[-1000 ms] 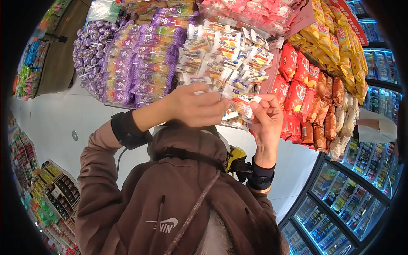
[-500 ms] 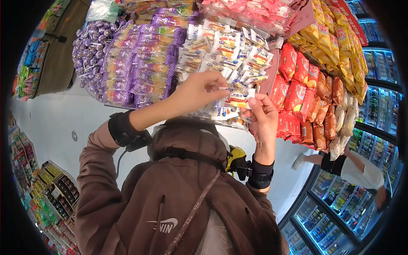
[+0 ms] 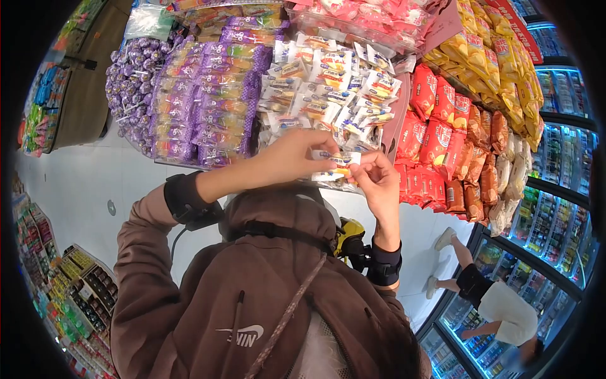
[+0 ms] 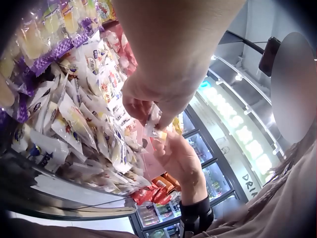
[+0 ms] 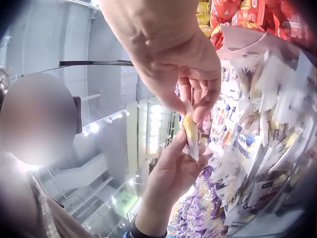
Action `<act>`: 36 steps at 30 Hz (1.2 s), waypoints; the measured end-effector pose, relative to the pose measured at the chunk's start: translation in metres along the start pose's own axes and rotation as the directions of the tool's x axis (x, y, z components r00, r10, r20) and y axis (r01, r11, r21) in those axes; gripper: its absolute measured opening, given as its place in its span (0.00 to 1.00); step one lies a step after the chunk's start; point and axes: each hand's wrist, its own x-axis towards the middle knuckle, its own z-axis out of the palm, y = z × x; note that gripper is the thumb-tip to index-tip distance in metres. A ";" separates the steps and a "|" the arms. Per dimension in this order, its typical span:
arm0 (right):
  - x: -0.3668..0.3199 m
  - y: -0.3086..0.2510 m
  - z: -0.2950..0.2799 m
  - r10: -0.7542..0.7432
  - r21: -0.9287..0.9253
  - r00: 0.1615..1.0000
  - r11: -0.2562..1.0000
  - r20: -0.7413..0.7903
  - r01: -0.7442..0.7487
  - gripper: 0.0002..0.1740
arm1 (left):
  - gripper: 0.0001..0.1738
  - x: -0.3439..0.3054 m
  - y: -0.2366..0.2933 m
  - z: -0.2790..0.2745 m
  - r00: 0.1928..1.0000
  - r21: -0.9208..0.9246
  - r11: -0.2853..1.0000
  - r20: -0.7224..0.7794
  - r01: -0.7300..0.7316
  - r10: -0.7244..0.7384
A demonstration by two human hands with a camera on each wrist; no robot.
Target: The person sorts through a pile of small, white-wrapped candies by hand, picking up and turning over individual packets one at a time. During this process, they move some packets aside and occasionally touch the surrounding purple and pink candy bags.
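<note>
Left hand: from where I stand, the left hand (image 3: 297, 153) pinches one end of a packet (image 3: 343, 162) between thumb and fingers.
Right hand: the right hand (image 3: 379, 181) pinches the other end with thumb and forefinger, its remaining fingers loosely bent.
Packet: small, pale, with a yellow patch; it is held up between the hands, above the near edge of the heap.
Wrists: a black strap (image 3: 189, 199) on each, below brown sleeves (image 3: 142, 249).
Heap: white packets (image 3: 331, 66) piled at all angles on the counter (image 4: 74, 194), just beyond the hands.
Left of heap: purple-edged packs (image 3: 224, 95) in rows, then purple lollipops (image 3: 131, 76).
Right of heap: red bags (image 3: 435, 139), brown packs (image 3: 470, 174) beside them, yellow bags (image 3: 505, 63) farther back.
Behind heap: pink packs (image 3: 366, 18).
Farther right: lit fridges (image 3: 558, 155); near them, a person (image 3: 505, 309) in a white top and black shorts.
</note>
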 end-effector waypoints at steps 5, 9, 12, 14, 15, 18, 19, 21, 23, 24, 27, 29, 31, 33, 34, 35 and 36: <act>-0.004 -0.002 -0.024 -0.160 0.005 0.976 0.987 -0.150 0.163 0.06 | 0.15 0.031 -0.003 -0.016 0.945 0.523 0.827 -0.114 -0.205 0.306; -0.007 -0.006 -0.036 -0.169 -0.014 0.957 0.985 -0.237 0.170 0.05 | 0.13 0.059 0.001 -0.013 0.920 0.690 0.683 -0.061 -0.241 0.387; -0.009 -0.008 -0.036 -0.146 -0.015 0.954 0.989 -0.263 0.147 0.05 | 0.12 0.073 -0.003 0.006 0.939 0.706 0.666 -0.004 -0.240 0.343; -0.010 -0.006 -0.037 -0.150 -0.002 0.952 0.988 -0.267 0.155 0.05 | 0.13 0.079 -0.011 0.015 0.936 0.718 0.641 0.041 -0.271 0.350; -0.011 -0.005 -0.038 -0.151 0.005 0.951 0.987 -0.270 0.158 0.05 | 0.13 0.083 -0.016 0.017 0.924 0.731 0.611 0.071 -0.305 0.376; -0.014 -0.003 -0.042 -0.170 -0.012 0.949 0.985 -0.265 0.173 0.05 | 0.16 0.090 -0.029 0.021 0.864 0.757 0.522 0.109 -0.393 0.492; -0.015 -0.001 -0.044 -0.169 -0.007 0.948 0.985 -0.271 0.174 0.05 | 0.18 0.091 -0.031 0.021 0.837 0.765 0.491 0.114 -0.418 0.534; -0.016 0.001 -0.047 -0.166 0.006 0.944 0.985 -0.284 0.175 0.05 | 0.17 0.091 -0.029 0.022 0.866 0.851 0.403 0.111 -0.336 0.487; -0.017 0.001 -0.048 -0.163 0.006 0.945 0.985 -0.283 0.171 0.05 | 0.16 0.091 -0.028 0.024 0.864 0.901 0.314 0.117 -0.300 0.490; -0.017 0.002 -0.049 -0.161 0.007 0.946 0.985 -0.281 0.170 0.05 | 0.16 0.091 -0.028 0.024 0.847 0.913 0.273 0.127 -0.304 0.516; -0.017 0.002 -0.049 -0.168 0.026 0.947 0.983 -0.274 0.182 0.05 | 0.13 0.087 -0.021 0.027 0.838 0.949 0.150 0.164 -0.279 0.520; -0.017 0.001 -0.049 -0.168 0.021 0.945 0.983 -0.279 0.181 0.05 | 0.13 0.088 -0.014 0.029 0.789 0.930 0.112 0.228 -0.350 0.571; -0.019 0.001 -0.049 -0.158 0.017 0.944 0.985 -0.291 0.171 0.05 | 0.14 0.093 -0.011 0.033 0.662 0.857 0.103 0.309 -0.506 0.683; -0.020 0.000 -0.049 -0.144 0.012 0.942 0.988 -0.305 0.155 0.05 | 0.13 0.100 -0.010 0.037 0.626 0.815 0.114 0.338 -0.569 0.703; -0.021 -0.001 -0.049 -0.144 0.016 0.941 0.988 -0.306 0.156 0.05 | 0.13 0.104 -0.010 0.039 0.606 0.792 0.119 0.352 -0.599 0.713; -0.022 -0.001 -0.049 -0.144 0.019 0.940 0.987 -0.309 0.158 0.05 | 0.13 0.107 -0.010 0.040 0.627 0.792 0.143 0.344 -0.594 0.699; -0.023 -0.002 -0.050 -0.145 0.022 0.939 0.987 -0.313 0.160 0.05 | 0.13 0.109 -0.011 0.042 0.647 0.791 0.167 0.337 -0.589 0.684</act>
